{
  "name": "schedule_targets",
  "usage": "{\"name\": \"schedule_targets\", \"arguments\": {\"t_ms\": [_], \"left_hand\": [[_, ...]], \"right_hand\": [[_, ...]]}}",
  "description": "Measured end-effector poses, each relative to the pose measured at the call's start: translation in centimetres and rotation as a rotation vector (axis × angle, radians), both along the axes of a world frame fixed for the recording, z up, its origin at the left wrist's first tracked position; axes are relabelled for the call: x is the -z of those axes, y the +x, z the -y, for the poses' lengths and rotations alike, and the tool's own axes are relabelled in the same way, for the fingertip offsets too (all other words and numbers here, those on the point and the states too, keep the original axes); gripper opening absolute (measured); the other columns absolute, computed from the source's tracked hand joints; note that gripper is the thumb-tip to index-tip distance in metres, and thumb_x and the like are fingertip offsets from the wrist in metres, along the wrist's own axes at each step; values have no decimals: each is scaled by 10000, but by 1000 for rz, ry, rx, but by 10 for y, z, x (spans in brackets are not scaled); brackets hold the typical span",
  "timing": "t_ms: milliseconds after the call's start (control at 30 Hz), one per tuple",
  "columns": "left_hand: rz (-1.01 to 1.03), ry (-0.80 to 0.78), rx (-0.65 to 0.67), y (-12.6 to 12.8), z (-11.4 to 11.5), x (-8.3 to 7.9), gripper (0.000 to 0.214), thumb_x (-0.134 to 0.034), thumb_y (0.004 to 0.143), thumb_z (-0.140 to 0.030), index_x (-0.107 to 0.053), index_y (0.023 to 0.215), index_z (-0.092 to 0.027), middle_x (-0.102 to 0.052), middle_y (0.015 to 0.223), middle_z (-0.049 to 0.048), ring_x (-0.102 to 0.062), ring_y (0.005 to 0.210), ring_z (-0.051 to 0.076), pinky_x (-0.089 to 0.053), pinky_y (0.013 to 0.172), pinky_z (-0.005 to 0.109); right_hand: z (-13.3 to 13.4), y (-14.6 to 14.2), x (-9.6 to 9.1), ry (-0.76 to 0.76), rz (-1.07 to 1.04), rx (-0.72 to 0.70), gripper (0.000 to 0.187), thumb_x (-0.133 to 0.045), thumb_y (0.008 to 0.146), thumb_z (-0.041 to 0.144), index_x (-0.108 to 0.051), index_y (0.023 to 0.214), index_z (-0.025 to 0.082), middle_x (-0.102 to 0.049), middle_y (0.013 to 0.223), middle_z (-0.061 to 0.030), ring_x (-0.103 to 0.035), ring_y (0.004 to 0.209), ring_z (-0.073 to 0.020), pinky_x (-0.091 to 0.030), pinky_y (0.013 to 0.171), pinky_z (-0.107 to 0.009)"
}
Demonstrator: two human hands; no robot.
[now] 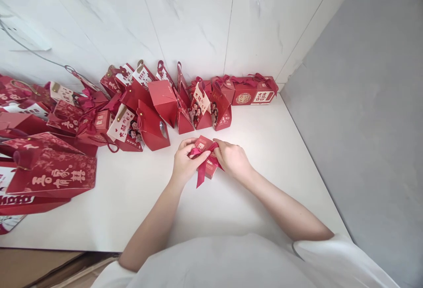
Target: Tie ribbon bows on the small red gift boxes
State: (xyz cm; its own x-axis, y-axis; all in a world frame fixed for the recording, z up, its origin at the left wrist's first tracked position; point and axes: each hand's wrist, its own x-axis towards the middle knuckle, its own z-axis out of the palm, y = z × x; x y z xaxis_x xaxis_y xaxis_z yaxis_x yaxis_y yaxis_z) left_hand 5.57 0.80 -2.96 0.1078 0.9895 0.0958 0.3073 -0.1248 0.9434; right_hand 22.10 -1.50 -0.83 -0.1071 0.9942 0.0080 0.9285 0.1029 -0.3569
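Observation:
In front of me on the table is a small red gift box (203, 142) with gold lettering, a dark red satin ribbon (201, 175) tied across its top. One ribbon tail hangs down the near side. My left hand (187, 161) is closed around the left side of the box, its thumb pressing the ribbon near the knot. On the other side, the curled fingers of my right hand (234, 158) pinch the ribbon at the right of the knot. Those fingertips are partly hidden behind the hand.
Red gift boxes with ribbons (243, 96) line the tiled wall (194, 15). Several folded red gift bags (155, 129) stand left of them, and a larger pile (62, 173) covers the table's left side. A grey panel (370, 116) bounds the white table (145, 208) at right.

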Motion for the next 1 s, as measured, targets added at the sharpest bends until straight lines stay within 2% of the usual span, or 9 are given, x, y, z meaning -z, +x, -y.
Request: {"name": "schedule_targets", "arguments": {"t_ms": [100, 300, 467, 533, 667, 733, 800, 900, 1000], "left_hand": [[-28, -2, 14, -2, -1, 0, 225, -774, 682, -380, -730, 844, -230, -583, 1168, 71, -608, 1086, 256, -552, 891, 379], [-52, -18, 37, -5, -2, -2, 268, -777, 681, -373, -738, 911, -242, -569, 1188, 62, -609, 1091, 253, -536, 936, 389], [-47, -21, 35, -5, -1, -3, 291, -785, 674, -380, -737, 929, -248, -570, 1174, 60, -600, 1105, 252, -527, 943, 386], [-14, -42, 55, -7, -3, -3, 290, -786, 678, -389, -733, 921, -241, -570, 1190, 65, -600, 1098, 253, -516, 950, 390], [179, -76, 93, -15, -11, -3, 261, -643, 819, -440, -709, 750, -197, -615, 1157, 80, -582, 1122, 254, -451, 1012, 393], [259, -74, 93, -19, -14, -3, 336, -557, 875, -441, -702, 713, -185, -626, 1148, 83, -565, 1145, 257, -416, 1041, 389], [289, -73, 102, -22, -16, -2, 341, -543, 883, -426, -704, 714, -176, -620, 1170, 83, -543, 1173, 267, -397, 1049, 381], [314, -111, 123, -21, -16, -3, 301, -559, 876, -409, -698, 749, -175, -615, 1191, 78, -533, 1181, 273, -391, 1032, 375], [361, -168, 135, -18, -14, -3, 245, -587, 864, -396, -667, 786, -178, -608, 1198, 72, -553, 1143, 264, -410, 984, 373]], "right_hand": [[0, 0, 3, 10, -6, 4, 397, -272, 1000, 257, -511, 1298, 150, -719, 1082, -91, -700, 875, -204, -475, 746, -278], [-1, -2, 4, 12, -9, -3, 380, -278, 996, 243, -534, 1255, 131, -728, 1035, -99, -703, 848, -212, -471, 728, -277], [-2, 6, 0, -4, -15, -40, 347, -291, 999, 273, -604, 1118, 183, -735, 926, -54, -697, 813, -205, -467, 707, -275], [-3, 12, -4, 2, -43, -59, 333, -325, 992, 300, -613, 1125, 200, -733, 977, -52, -693, 853, -207, -474, 744, -292], [-6, 30, -15, 49, -338, -165, 423, -509, 913, 307, -491, 1331, 244, -599, 1315, -56, -614, 1115, -194, -470, 912, -326], [-9, 38, -19, 16, -550, -269, 423, -596, 863, 338, -533, 1275, 266, -559, 1354, -46, -528, 1243, -202, -428, 1003, -359], [-13, 44, -20, -99, -780, -327, 350, -646, 832, 393, -600, 1158, 274, -561, 1347, -46, -451, 1325, -220, -381, 1059, -400], [-20, 47, -13, -329, -1082, -275, 293, -629, 839, 496, -652, 1004, 254, -551, 1370, -57, -427, 1350, -253, -341, 1084, -434], [-25, 44, -3, -447, -1228, -176, 344, -595, 846, 556, -666, 906, 224, -576, 1348, -62, -483, 1294, -272, -310, 1098, -450]]}}
